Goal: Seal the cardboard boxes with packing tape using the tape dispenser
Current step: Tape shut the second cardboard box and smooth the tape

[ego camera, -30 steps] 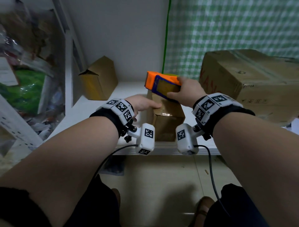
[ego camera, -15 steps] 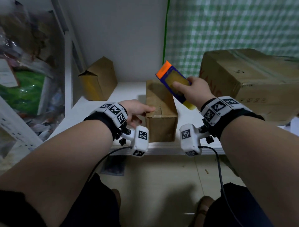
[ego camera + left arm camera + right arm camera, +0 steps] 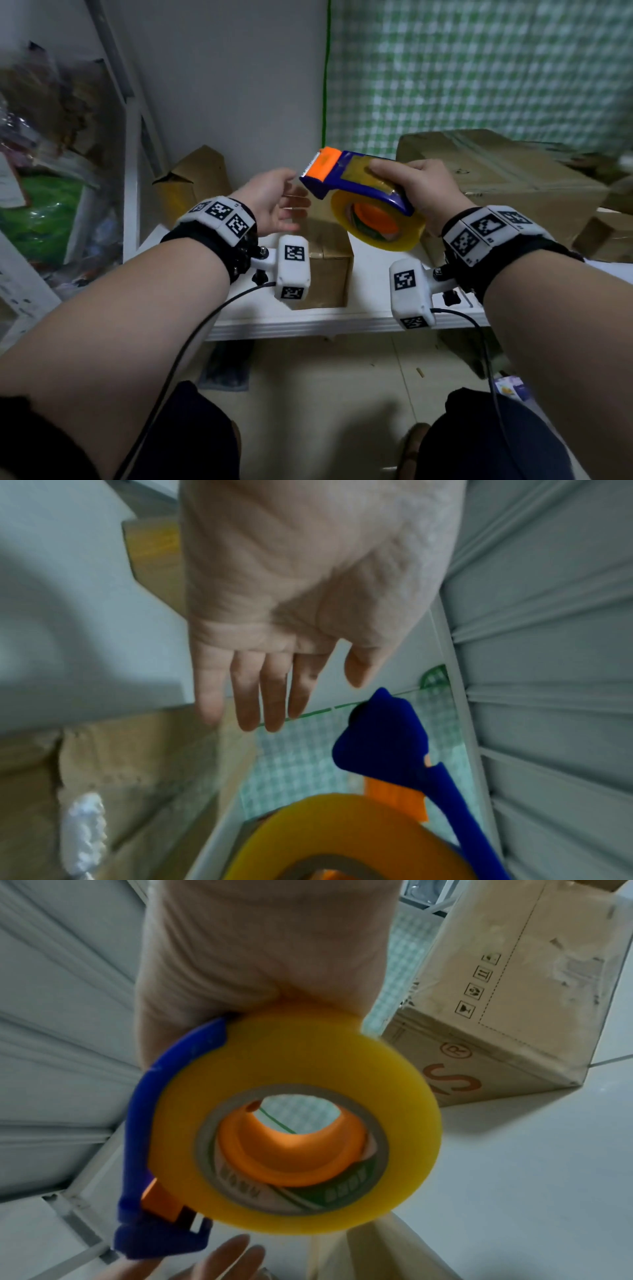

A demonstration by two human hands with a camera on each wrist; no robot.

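My right hand (image 3: 419,192) grips the blue and orange tape dispenser (image 3: 356,186) with its yellow tape roll (image 3: 376,222), lifted above the shelf. In the right wrist view the tape roll (image 3: 294,1118) fills the middle and the blue dispenser frame (image 3: 143,1112) curves along its left. My left hand (image 3: 274,202) is open, fingers straight, just left of the dispenser's orange cutter end (image 3: 323,164) and apart from it. The left hand (image 3: 274,647) holds nothing in its wrist view. A small cardboard box (image 3: 325,260) stands on the white shelf (image 3: 308,325) below both hands, partly hidden by them.
A large cardboard box (image 3: 507,178) sits at the right of the shelf. Another small box (image 3: 191,185) leans in the back left corner. A green checked cloth (image 3: 479,68) hangs behind. Cluttered bags (image 3: 41,171) lie at the left. The floor (image 3: 325,394) lies below.
My right hand has lifted the dispenser off the small box and turned it so the roll faces me. My left hand left the box and rose, open, towards the cutter end.
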